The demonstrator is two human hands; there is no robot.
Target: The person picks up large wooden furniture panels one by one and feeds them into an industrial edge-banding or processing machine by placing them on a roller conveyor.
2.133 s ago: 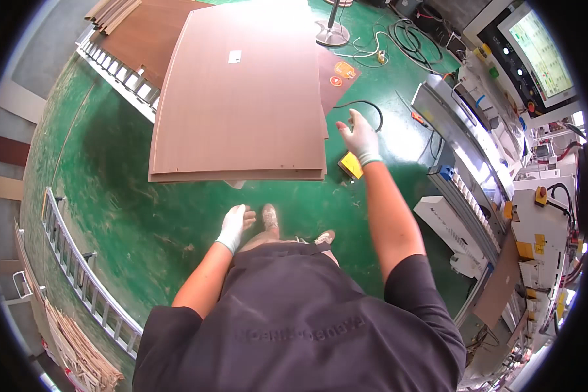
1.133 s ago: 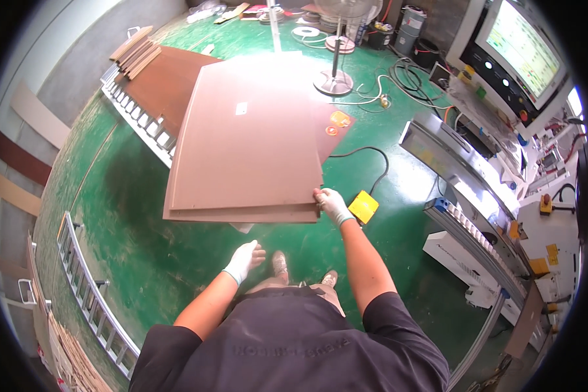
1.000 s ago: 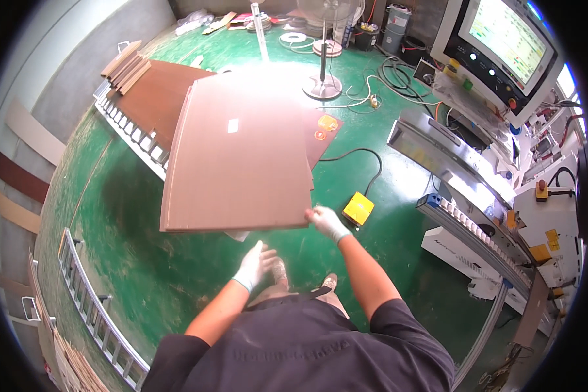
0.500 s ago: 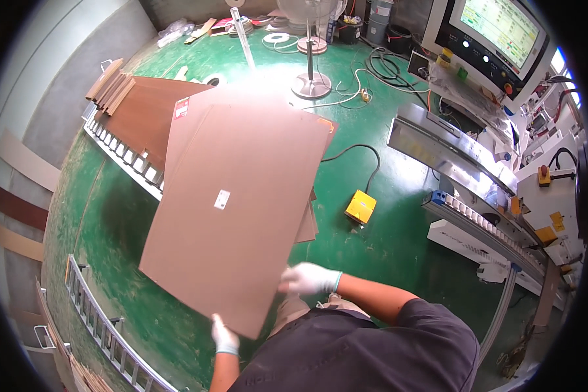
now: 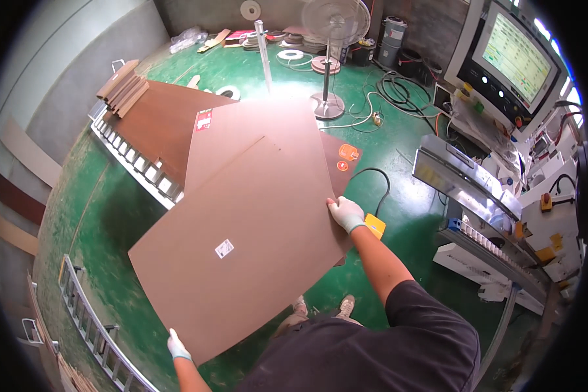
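A large brown board (image 5: 261, 215) with a small white label (image 5: 224, 248) lies slanted in front of me, held at two edges. My gloved left hand (image 5: 178, 346) is closed on its near left edge, with most of the fingers hidden beneath. On the right edge, my gloved right hand (image 5: 346, 214) grips with the thumb on top. Under its far part lies another similar board (image 5: 255, 121) with a red and white sticker. A darker board (image 5: 340, 157) with orange stickers shows past the right edge.
At the far left, a rack (image 5: 127, 152) carries a wide reddish-brown panel (image 5: 170, 114) and several narrow strips. A yellow foot-pedal box (image 5: 375, 225) sits beside my right hand. Machinery with a screen (image 5: 516, 55) stands right, a pedestal fan (image 5: 326, 104) ahead, a metal ladder-like frame (image 5: 101, 333) left.
The held board has turned clockwise, its near end swinging left. My right hand has moved forward and right up its edge. My left hand has shifted left with the near corner.
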